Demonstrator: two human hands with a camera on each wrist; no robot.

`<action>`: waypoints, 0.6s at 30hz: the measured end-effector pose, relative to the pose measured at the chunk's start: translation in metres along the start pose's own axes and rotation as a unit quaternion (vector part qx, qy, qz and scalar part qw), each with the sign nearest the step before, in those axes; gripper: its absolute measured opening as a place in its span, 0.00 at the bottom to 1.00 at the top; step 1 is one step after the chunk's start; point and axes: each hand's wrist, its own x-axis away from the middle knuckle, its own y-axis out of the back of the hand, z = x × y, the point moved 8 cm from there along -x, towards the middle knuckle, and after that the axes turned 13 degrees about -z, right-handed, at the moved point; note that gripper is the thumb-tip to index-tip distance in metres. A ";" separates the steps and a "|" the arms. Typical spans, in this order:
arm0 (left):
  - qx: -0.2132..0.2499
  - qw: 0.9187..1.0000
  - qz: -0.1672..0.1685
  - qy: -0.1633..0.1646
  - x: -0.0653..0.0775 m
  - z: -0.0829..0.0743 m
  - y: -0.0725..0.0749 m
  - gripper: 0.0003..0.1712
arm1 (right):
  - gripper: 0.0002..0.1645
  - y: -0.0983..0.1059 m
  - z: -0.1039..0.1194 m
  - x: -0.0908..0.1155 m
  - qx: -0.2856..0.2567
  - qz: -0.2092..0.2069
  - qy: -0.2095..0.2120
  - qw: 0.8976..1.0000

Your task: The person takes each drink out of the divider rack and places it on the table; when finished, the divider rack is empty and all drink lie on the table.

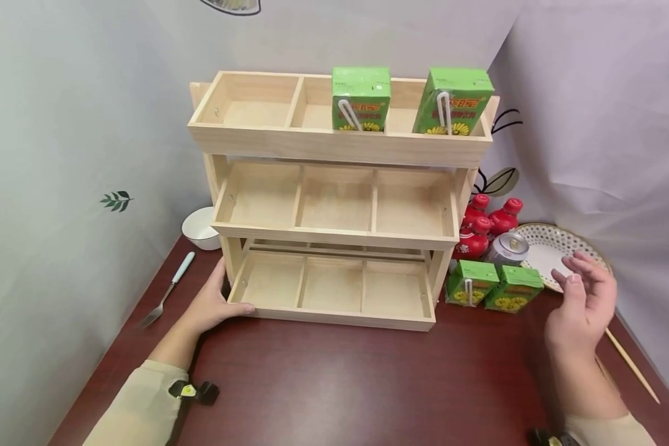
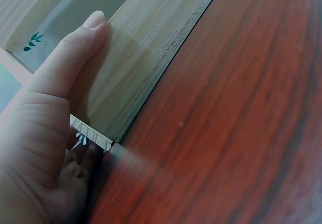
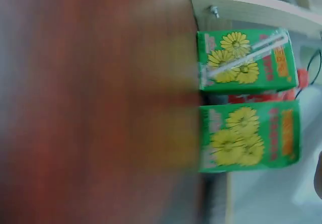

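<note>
A three-tier wooden display rack (image 1: 340,240) stands on the table, each tier split into compartments. My left hand (image 1: 214,305) grips the lower left corner of its bottom tray; in the left wrist view the thumb (image 2: 75,58) lies on the tray's front board (image 2: 146,48), with the other fingers round the side. My right hand (image 1: 582,310) is raised at the right with loosely bent fingers and nothing in it. Nearest to it are two green drink cartons, one with a straw (image 1: 471,283) and another (image 1: 513,289) beside it. Two more, a carton (image 1: 360,99) and a tilted carton (image 1: 454,102), stand in the top tier.
Behind the lower cartons are red-capped bottles (image 1: 472,238), a silver can (image 1: 508,249) and a dotted plate (image 1: 541,248). A wooden stick (image 1: 631,365) lies at the right edge. On the left are a white bowl (image 1: 201,228) and a fork (image 1: 170,288). Cloth walls (image 1: 50,155) surround the table.
</note>
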 end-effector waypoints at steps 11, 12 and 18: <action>-0.015 1.000 0.000 -0.006 -0.001 -0.002 -0.004 0.74 | 0.16 -0.094 0.052 -0.010 -0.008 0.064 0.076 0.995; -0.012 1.000 -0.001 -0.007 -0.001 -0.002 -0.003 0.74 | 0.16 -0.103 0.055 -0.011 0.000 0.070 0.089 0.994; 0.002 1.000 -0.002 -0.005 0.000 0.000 0.000 0.73 | 0.20 -0.149 0.069 -0.010 0.060 0.108 0.157 0.980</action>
